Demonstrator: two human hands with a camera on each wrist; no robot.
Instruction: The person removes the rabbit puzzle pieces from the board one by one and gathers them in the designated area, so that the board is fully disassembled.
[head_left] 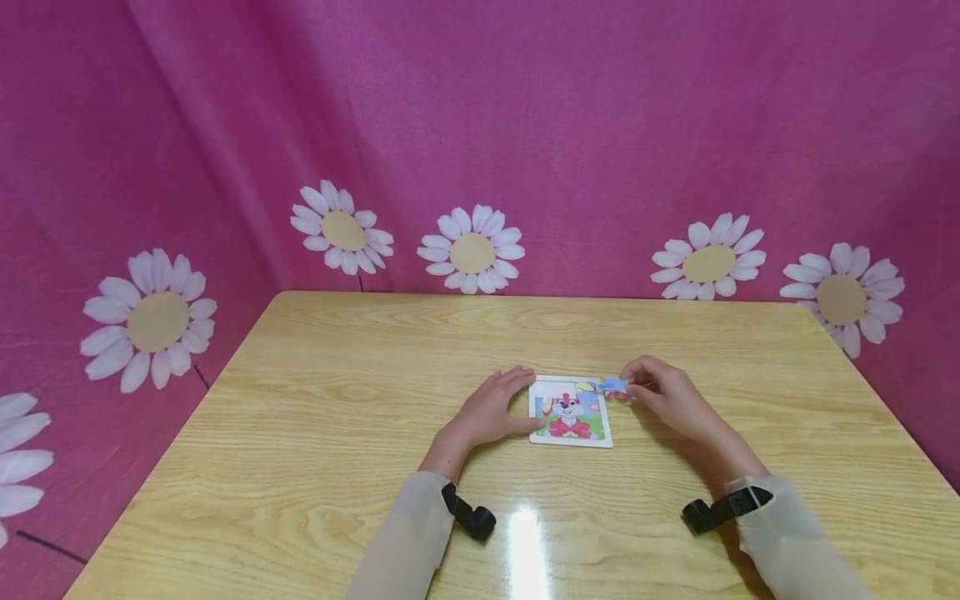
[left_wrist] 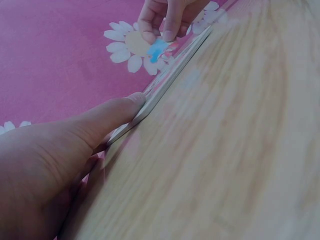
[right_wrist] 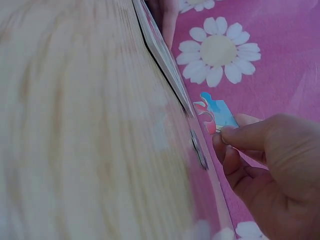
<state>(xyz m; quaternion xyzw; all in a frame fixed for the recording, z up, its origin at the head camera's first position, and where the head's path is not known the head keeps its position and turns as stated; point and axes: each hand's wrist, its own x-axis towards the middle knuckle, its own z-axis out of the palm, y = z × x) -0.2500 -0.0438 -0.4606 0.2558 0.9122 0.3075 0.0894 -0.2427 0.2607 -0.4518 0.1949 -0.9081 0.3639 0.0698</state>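
Note:
A small jigsaw puzzle board [head_left: 572,442] with a white frame and a red-and-white cartoon animal picture lies on the table. My left hand [head_left: 489,410] rests at its left side, the thumb straight on the board and the fingers reaching to its upper left corner. Thumb and fingertips of my right hand [head_left: 670,402] pinch a blue and red puzzle piece [right_wrist: 220,114], held above the board's upper right corner. White bare base shows in the upper left part of the board.
Another puzzle piece [right_wrist: 198,150] lies flat on the table, close to the board and below my right hand. The wooden table [head_left: 360,400] extends around the board on all sides. A pink cloth [head_left: 525,125] with white flowers hangs behind the table.

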